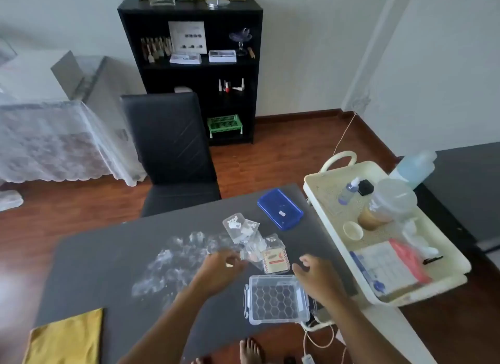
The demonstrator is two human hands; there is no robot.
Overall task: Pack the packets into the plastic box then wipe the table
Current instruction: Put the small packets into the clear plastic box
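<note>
My left hand (220,266) reaches over the dark grey table (113,255), fingers curled at the near edge of a loose pile of clear packets (250,239); motion blur hides whether it actually pinches one, so I cannot tell. My right hand (313,275) hovers just right of the pile, fingers relaxed and spread, holding nothing. The clear plastic box (276,298) sits uncovered at the table's near edge, between my forearms, just below the packets. Its blue lid (280,208) lies apart, toward the far right corner. White smears (176,260) mark the table left of the pile. A folded yellow cloth (66,339) rests at the near left corner.
</note>
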